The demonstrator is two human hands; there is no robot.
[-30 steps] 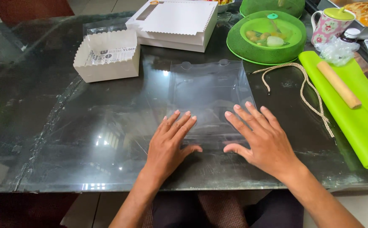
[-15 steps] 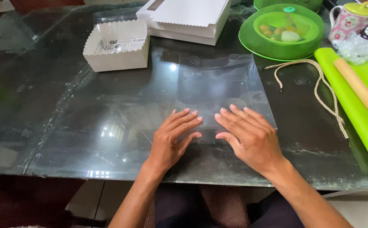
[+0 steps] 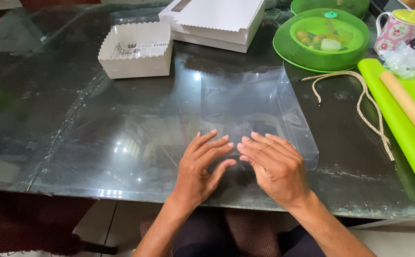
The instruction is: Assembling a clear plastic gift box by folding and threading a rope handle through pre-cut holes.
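Left hand (image 3: 200, 169) and right hand (image 3: 274, 166), fingers spread flat and fingertips meeting, press the near edge of a clear flat plastic box sheet (image 3: 257, 109) on the dark glass table (image 3: 74, 123); flattening seems under way, demanding even downward pressure.

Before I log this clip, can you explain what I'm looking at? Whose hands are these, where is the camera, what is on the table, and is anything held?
There is no machine here: a person works with bare hands. The single picture comes from a camera worn on the head, looking down at a dark glass table. The left hand and right hand lie flat, fingertips nearly meeting, pressing on a flattened clear plastic box. Nothing is gripped or lifted. Further back stand a small white paper tray and a white box. To the right are a green mesh food cover, a flowered mug, a beige cord and a green mat with a wooden roller on it.
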